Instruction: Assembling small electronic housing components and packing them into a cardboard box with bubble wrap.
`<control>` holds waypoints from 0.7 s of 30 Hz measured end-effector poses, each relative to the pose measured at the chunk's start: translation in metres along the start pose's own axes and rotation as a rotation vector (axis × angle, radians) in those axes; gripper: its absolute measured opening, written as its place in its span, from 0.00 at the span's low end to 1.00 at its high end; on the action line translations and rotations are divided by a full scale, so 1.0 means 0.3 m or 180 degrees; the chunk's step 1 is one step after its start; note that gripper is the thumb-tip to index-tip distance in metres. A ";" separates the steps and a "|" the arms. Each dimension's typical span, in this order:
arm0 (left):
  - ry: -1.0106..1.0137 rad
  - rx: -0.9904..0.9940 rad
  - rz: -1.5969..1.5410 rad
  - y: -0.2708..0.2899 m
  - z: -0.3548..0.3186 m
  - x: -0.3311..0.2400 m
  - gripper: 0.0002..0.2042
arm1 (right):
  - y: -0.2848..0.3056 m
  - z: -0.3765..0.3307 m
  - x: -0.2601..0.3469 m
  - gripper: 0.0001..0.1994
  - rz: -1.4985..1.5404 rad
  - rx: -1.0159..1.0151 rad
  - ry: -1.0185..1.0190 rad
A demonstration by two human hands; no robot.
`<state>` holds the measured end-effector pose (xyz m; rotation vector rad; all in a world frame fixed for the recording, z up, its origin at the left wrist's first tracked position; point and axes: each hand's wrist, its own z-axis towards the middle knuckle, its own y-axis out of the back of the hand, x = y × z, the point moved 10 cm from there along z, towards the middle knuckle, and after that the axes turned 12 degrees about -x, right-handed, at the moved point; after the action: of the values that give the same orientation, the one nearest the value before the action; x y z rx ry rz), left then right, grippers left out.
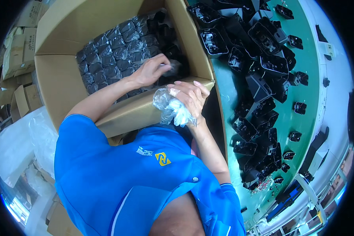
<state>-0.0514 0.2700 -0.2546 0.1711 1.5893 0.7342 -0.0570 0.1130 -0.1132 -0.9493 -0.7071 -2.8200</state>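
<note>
Inside the large cardboard box [63, 74], toward its far right corner, the left hand [151, 70] reaches down with fingers curled, pinching 1 of the bagged black parts [110, 59], a glossy piece at the edge of the packed rows. Those parts lie in tight rows, each in crinkled clear film, probably so they do not scratch each other. Nearer, over the box's front wall, the right hand [190, 98] is pressed together around a wad of clear plastic bags [171, 108], the film bunched and shiny, spilling below the palm; gathering it in a fist keeps it off the work. To the right, a green table [303, 94] carries many unwrapped black plastic housings [263, 86], angular and hollow, heaped loosely. A blue shirt [118, 185] fills the near foreground.
</note>
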 end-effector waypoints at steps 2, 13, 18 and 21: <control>-0.0153 -0.0230 -0.0821 0.019 0.030 -0.094 0.06 | 0.003 -0.002 0.001 0.15 -0.0022 0.0009 0.0000; -0.1099 0.0289 0.2613 -0.054 0.152 0.311 0.03 | 0.002 0.004 0.003 0.14 0.0009 -0.0004 0.0007; -0.1036 0.0050 0.2050 -0.079 0.155 0.293 0.04 | 0.001 0.002 0.011 0.13 -0.0017 -0.0055 0.0083; -0.0994 -0.0077 0.1721 -0.095 0.152 0.259 0.05 | -0.002 0.003 0.012 0.13 -0.0029 -0.0062 0.0097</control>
<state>-0.0138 0.3038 -0.3342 0.6834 1.2387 1.0823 -0.0597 0.1143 -0.1107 -0.9065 -0.6836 -2.8479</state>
